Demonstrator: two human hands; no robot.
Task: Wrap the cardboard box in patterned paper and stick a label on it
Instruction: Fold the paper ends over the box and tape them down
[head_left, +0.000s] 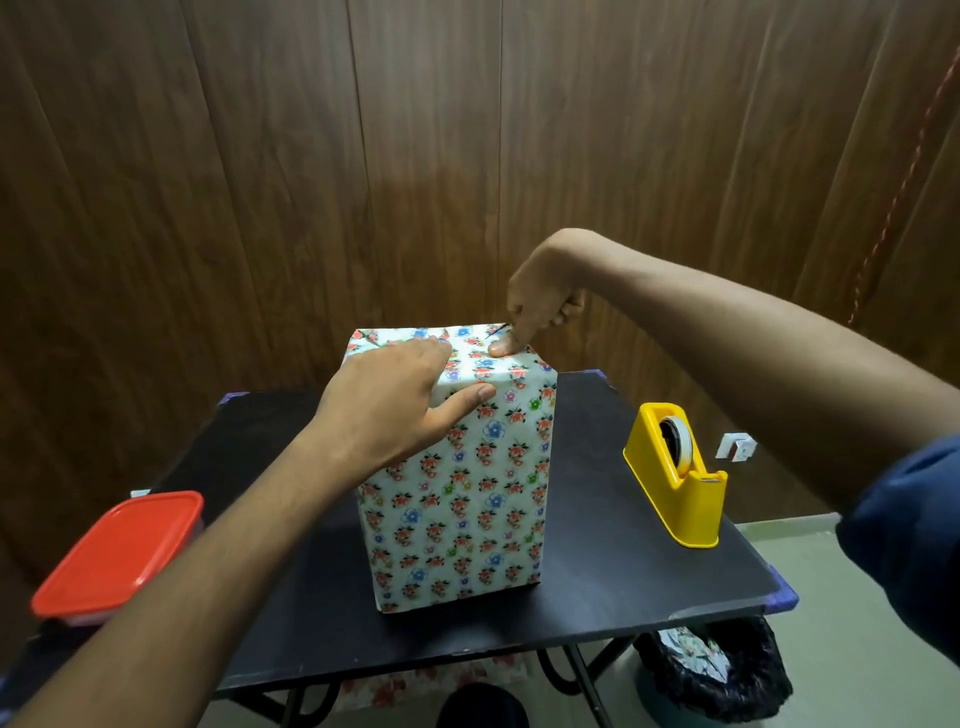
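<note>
wrap near done, no label seen | box (457, 483) upright under both my hands, glossy floral paper, crisp edges | left hand (395, 410) spread flat on top, thumb on front | right hand (540, 306) curled, one fingertip pressing top fold | yellow plastic dispenser (675, 478) right of hands

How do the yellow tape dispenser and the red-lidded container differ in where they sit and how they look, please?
The tape dispenser stands at the right of the black table, while the red-lidded container sits at its left edge, partly overhanging. The tape dispenser is yellow and open-framed, showing its roll; the red-lidded container is closed under a flat lid. The tape dispenser stands taller; the container is low and flat. Neither is touched by a hand.
</note>
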